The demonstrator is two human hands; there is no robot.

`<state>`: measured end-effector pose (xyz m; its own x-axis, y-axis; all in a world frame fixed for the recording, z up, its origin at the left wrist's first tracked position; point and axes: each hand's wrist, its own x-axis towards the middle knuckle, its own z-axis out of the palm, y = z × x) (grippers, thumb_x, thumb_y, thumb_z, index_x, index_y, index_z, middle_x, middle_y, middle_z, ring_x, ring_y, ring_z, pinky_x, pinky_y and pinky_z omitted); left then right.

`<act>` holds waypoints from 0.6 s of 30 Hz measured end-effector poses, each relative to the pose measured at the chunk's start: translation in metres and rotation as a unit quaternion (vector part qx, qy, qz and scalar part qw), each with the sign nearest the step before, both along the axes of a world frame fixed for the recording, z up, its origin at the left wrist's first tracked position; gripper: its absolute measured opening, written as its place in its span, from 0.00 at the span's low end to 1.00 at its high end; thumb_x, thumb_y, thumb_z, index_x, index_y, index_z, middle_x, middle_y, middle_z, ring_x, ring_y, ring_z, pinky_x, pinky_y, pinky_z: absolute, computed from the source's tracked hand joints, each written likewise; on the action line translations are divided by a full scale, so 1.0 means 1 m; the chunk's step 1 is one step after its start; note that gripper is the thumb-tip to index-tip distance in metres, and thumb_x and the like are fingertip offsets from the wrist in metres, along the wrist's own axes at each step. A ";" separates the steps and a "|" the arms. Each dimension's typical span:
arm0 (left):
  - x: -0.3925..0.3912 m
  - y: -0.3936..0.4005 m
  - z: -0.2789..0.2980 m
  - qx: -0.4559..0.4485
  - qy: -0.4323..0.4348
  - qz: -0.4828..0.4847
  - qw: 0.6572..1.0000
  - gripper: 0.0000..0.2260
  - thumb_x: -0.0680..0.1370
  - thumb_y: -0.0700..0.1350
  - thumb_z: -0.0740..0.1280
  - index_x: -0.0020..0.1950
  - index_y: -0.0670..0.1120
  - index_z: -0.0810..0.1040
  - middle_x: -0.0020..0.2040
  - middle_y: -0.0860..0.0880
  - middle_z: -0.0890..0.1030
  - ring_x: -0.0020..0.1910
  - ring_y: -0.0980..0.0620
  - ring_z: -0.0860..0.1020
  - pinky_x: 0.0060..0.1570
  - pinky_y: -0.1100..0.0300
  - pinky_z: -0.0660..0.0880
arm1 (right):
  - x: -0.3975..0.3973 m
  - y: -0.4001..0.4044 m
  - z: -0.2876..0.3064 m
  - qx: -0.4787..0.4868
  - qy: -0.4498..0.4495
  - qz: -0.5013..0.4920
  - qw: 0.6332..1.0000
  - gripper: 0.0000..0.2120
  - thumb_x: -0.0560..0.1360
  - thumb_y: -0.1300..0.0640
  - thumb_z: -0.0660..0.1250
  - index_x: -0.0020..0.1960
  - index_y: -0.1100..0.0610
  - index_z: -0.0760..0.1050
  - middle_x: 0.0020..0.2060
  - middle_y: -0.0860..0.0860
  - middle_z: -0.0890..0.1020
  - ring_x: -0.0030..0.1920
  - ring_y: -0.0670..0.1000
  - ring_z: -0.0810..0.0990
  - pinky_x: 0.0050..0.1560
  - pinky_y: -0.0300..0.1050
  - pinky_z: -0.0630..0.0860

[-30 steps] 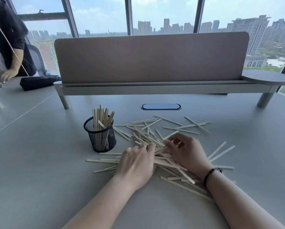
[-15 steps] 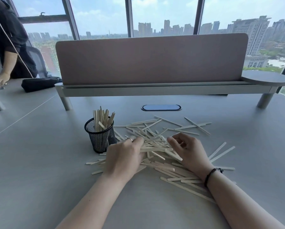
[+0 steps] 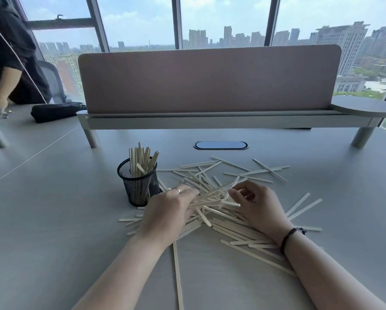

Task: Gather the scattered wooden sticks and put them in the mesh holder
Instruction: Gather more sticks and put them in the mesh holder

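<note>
Together, both hands rake loose sticks into one bundle.

The left hand [image 3: 167, 214] and right hand [image 3: 258, 208] curl around sticks [image 3: 212, 199] on the surface [image 3: 53, 220], bunching them for easier lifting; the mesh holder [image 3: 139, 184], partly filled, stands just beside the left hand.

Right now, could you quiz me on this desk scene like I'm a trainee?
1. True or false: the mesh holder already has sticks standing in it.
2. Which hand wears the ring: A) left hand B) right hand?
3. Fill in: the holder stands to the ____ of the scattered sticks on the table.

Key: 1 true; 2 A; 3 left.
</note>
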<state>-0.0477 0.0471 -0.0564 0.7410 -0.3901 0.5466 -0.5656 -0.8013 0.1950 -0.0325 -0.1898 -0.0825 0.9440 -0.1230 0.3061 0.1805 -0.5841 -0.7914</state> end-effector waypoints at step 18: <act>0.004 0.012 0.017 -0.293 -0.010 -0.037 0.955 0.15 0.78 0.49 0.67 0.31 0.54 0.72 0.26 0.55 0.73 0.26 0.58 0.72 0.30 0.62 0.71 | -0.002 0.001 0.002 0.001 0.019 0.000 1.000 0.06 0.73 0.44 0.72 0.42 0.46 0.80 0.35 0.46 0.83 0.35 0.46 0.79 0.41 0.47 0.79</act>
